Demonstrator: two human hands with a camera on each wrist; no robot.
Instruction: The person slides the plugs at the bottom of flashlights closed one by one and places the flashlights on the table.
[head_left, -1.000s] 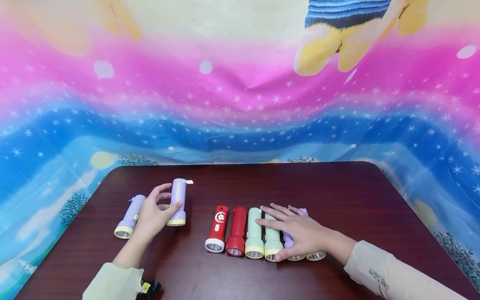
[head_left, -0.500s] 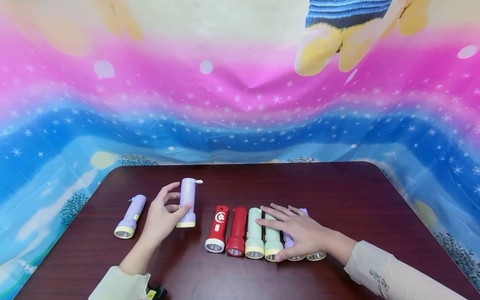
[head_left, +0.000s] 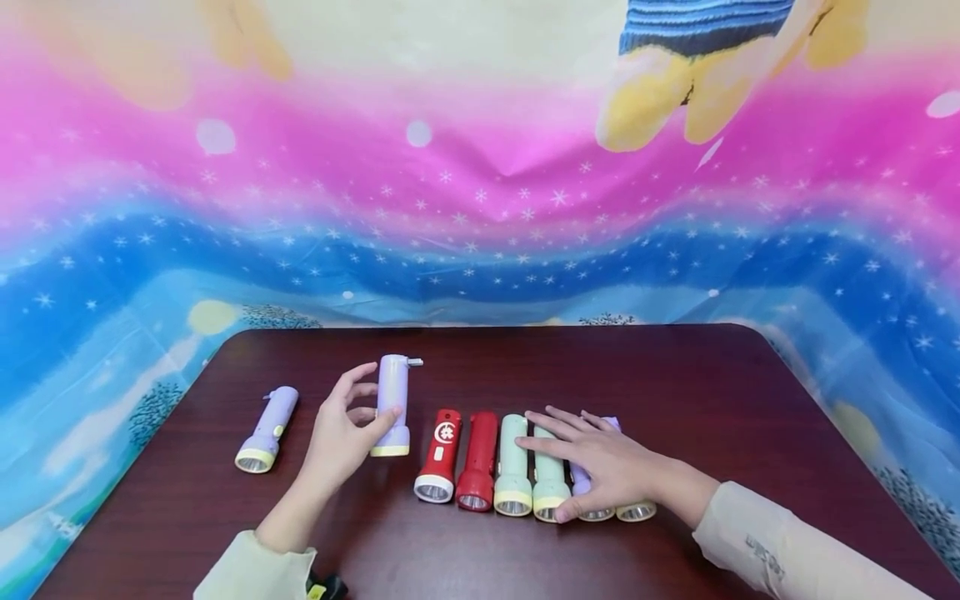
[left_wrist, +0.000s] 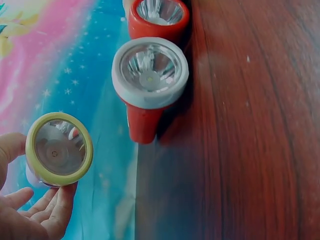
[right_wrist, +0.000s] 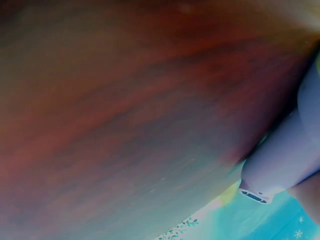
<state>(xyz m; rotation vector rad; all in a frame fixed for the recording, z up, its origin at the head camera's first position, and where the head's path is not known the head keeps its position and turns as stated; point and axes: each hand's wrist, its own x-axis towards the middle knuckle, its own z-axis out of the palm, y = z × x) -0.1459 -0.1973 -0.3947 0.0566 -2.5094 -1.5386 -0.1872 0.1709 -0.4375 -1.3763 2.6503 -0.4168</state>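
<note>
My left hand [head_left: 347, 429] grips a purple flashlight [head_left: 392, 404] between thumb and fingers, its yellow-rimmed lens [left_wrist: 59, 150] facing the left wrist camera. A small white tab sticks out from its back end. Just right of it a row of flashlights lies side by side: a red one with a white rim [head_left: 437, 458], a plain red one [head_left: 477, 458], two mint green ones and purple ones at the right end. My right hand [head_left: 600, 458] rests spread over the right part of that row, fingers straight, partly hiding the green flashlight [head_left: 551, 475] and the purple flashlight [right_wrist: 285, 155] beneath.
Another purple flashlight [head_left: 267, 429] lies apart on the left of the dark brown table [head_left: 600, 358]. A colourful printed cloth [head_left: 480, 183] hangs behind the table and along its sides. A small black object [head_left: 330, 586] shows by the left sleeve.
My left hand has carried the purple flashlight rightward, away from the one lying on the left and closer to the red flashlight. The right hand stays on the row.
</note>
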